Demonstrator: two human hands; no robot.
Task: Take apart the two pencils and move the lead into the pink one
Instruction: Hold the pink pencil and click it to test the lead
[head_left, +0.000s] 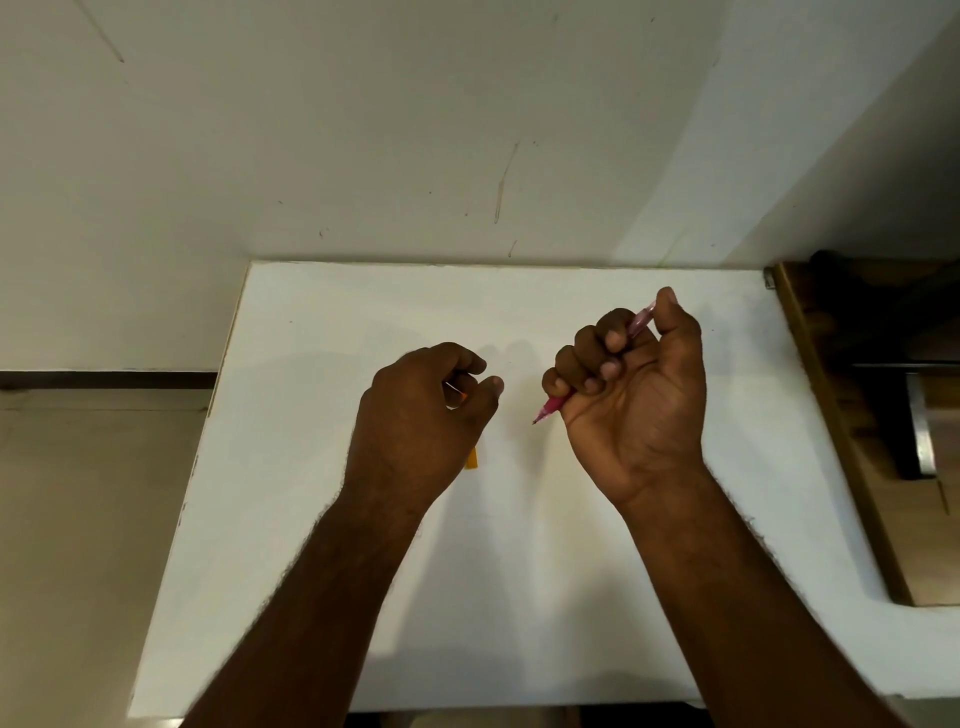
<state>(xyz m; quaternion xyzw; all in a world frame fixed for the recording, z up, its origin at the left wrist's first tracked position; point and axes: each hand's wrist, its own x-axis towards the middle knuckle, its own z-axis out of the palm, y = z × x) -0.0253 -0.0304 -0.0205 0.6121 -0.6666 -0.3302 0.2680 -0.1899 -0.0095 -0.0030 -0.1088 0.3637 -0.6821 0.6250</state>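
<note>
My right hand is closed in a fist around the pink pencil. The pencil runs diagonally through the fist, its dark tip pointing down-left and its upper end under my thumb. My left hand is curled around the orange pencil. An orange piece shows between the fingers and a yellow-orange end sticks out below the palm. Most of that pencil is hidden. Both hands hover above the white table, a short gap apart. No loose lead is visible.
A white wall stands right behind the table. A wooden piece of furniture adjoins the table's right edge. The floor lies beyond the left edge.
</note>
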